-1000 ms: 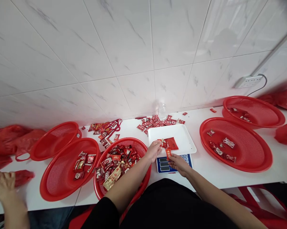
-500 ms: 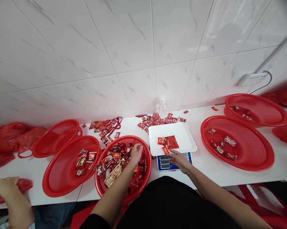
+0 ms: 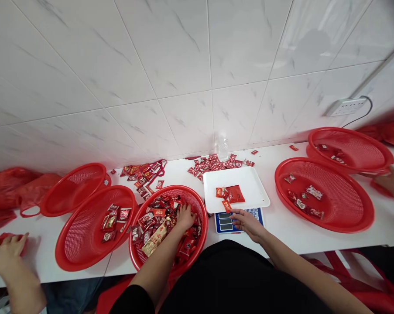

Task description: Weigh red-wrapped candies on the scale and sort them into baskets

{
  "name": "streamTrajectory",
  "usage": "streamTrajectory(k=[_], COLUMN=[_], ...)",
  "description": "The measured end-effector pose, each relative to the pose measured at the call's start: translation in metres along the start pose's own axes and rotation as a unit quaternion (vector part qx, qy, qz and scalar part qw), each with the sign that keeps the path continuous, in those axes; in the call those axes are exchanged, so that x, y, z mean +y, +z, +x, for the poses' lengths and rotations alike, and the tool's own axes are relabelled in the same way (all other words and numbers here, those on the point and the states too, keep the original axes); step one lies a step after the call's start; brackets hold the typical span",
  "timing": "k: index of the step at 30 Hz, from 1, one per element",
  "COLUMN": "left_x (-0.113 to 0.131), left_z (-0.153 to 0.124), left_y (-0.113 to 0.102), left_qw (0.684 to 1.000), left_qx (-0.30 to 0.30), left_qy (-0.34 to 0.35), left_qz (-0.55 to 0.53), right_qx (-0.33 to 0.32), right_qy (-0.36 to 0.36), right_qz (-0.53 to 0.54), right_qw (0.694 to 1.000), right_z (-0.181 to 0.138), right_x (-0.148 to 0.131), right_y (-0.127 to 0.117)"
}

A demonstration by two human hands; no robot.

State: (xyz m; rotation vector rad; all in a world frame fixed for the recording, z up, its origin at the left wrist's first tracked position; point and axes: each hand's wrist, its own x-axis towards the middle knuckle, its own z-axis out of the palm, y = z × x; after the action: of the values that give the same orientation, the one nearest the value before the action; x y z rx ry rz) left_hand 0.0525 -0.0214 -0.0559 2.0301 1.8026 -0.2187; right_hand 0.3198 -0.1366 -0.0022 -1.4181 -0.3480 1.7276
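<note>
My left hand (image 3: 184,217) reaches into a red mesh basket (image 3: 203,218) full of wrapped sweets (image 3: 152,218). Its fingers are apart and touch the sweets; I see nothing held in them. A small orange-red packet (image 3: 227,205) is pinched at its corner between the fingertips of my right hand (image 3: 249,223), over the near edge of a white tray (image 3: 252,185). On that tray lie a larger red packet (image 3: 235,194) and a few small sweets (image 3: 220,192). Under the tray sits a blue scale (image 3: 225,223), its keys partly hidden by my right hand.
Red baskets holding a few sweets stand left (image 3: 82,235) and right (image 3: 340,205), with others behind them. Small red packets (image 3: 213,165) and a clear bottle (image 3: 223,148) lie near the wall. Other people's hands show at far left (image 3: 8,253) and far right (image 3: 391,181).
My left hand has lowered into the sweets and its fingers have spread. The right hand stays nearly still with its packet. Another person's hand has appeared at the far right.
</note>
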Motion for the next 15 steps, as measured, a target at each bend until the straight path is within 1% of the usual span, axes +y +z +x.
streamTrajectory(k=[4, 7, 11, 15], left_x=[0.004, 0.011, 0.017, 0.019], left_z=[0.002, -0.002, -0.009, -0.014], left_y=[0.007, 0.012, 0.016, 0.014], left_qw=[1.0, 0.999, 0.998, 0.997], left_qx=[-0.019, -0.033, -0.028, -0.029], left_qy=[0.018, 0.039, 0.057, 0.067], left_qz=[0.006, -0.009, -0.015, -0.009], right_qx=[-0.006, -0.002, 0.0, -0.005], right_qy=[0.007, 0.016, 0.028, 0.017], right_qz=[0.002, -0.002, -0.005, -0.005], right_qw=[1.0, 1.0, 1.0, 1.0], right_z=[-0.005, -0.008, -0.01, -0.011], right_x=[0.005, 0.008, 0.012, 0.016], right_y=[-0.004, -0.006, -0.007, -0.008])
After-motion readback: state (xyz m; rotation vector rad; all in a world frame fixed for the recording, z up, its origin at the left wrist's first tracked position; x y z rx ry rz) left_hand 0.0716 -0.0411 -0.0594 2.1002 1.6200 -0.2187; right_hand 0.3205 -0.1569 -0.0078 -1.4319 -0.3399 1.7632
